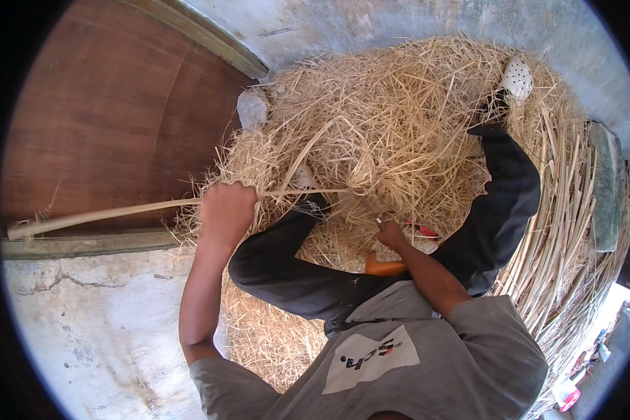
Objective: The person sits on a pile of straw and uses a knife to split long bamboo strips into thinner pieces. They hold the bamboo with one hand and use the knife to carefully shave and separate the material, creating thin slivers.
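My left hand is closed in a fist round a long pale plant stalk. The stalk reaches left past a brown door and, on the other side, runs toward the straw in front of me. My right hand is closed on a small tool with a short metal end; the rest of it is hidden in my fingers. Just right of that hand a red and black object lies on the straw. Below it an orange object shows, partly covered by my forearm and leg.
A thick heap of dry straw spreads between and beyond my legs. Long dry stalks lie bundled at right, beside a grey-green slab. The brown door, a whitish stone and a pale wall border the left.
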